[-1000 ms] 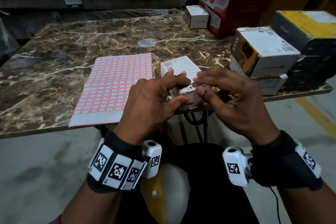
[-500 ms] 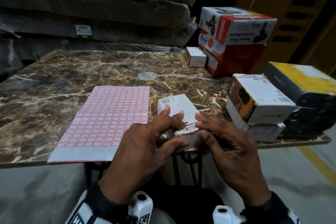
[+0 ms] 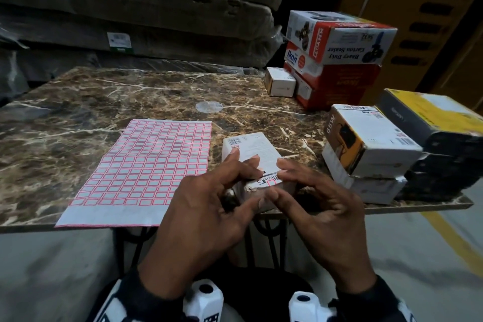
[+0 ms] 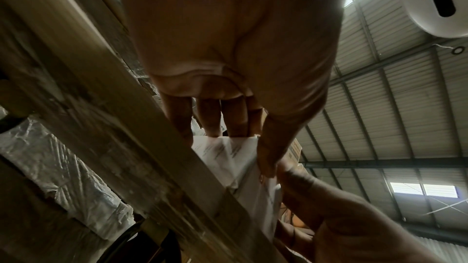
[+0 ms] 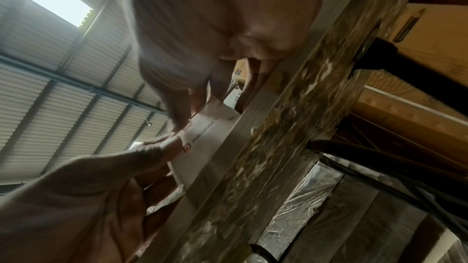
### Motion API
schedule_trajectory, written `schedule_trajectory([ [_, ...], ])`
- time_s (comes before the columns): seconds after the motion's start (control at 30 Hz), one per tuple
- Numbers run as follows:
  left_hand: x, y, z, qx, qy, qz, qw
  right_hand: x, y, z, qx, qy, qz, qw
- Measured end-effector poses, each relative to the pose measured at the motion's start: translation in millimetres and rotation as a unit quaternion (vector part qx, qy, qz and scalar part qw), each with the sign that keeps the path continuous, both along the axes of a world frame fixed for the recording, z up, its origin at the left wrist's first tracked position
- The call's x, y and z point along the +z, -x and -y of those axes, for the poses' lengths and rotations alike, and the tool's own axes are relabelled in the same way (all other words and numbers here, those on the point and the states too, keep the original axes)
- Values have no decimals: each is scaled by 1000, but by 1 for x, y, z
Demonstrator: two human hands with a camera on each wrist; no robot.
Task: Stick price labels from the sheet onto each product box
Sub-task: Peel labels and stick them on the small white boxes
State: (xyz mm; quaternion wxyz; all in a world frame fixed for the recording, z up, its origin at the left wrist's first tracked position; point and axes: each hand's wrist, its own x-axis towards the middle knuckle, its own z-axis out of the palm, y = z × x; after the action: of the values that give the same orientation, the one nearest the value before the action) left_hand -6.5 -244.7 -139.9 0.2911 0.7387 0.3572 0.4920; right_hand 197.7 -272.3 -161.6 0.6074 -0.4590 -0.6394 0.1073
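A small white product box point(image 3: 257, 153) lies at the front edge of the marble table point(image 3: 104, 102). My left hand point(image 3: 209, 206) grips its left side, fingers over the top and thumb on the near face. My right hand point(image 3: 313, 204) grips its right side, index fingertip on the top near edge and thumb on the near face. A red-bordered label point(image 3: 271, 182) shows on the near face between my fingertips. The label sheet point(image 3: 146, 170), a grid of red-bordered stickers, lies flat to the left. The wrist views show the white box point(image 4: 235, 159) point(image 5: 210, 139) under my fingers.
To the right stand stacked boxes: a white and yellow 65W box point(image 3: 366, 141), a dark and yellow box point(image 3: 433, 123), a red and white stack point(image 3: 337, 60) and a small white box point(image 3: 279, 81). Wrapped bundles point(image 3: 130, 8) fill the back. Floor lies below the table edge.
The view has tilted up, so hands and box sit lower in frame. Both hands keep hold of the white box at the table's front edge, fingers still at the label.
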Motion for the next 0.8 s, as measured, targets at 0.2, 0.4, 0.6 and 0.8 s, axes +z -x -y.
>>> schedule_trajectory([
  [0.2,-2,2,-3,-10,3,-12,1000,-1,-5,3,21,25,4,999],
  [0.4,-5,1,-6,-5,13,9,1000,1,-6,4,22,8,104,994],
  [0.6,-3,-1,-4,-7,21,30,999,-5,3,1,-17,-28,68,997],
  [0.8,-4,0,-6,-17,30,23,999,-4,6,3,-24,-3,34,999],
])
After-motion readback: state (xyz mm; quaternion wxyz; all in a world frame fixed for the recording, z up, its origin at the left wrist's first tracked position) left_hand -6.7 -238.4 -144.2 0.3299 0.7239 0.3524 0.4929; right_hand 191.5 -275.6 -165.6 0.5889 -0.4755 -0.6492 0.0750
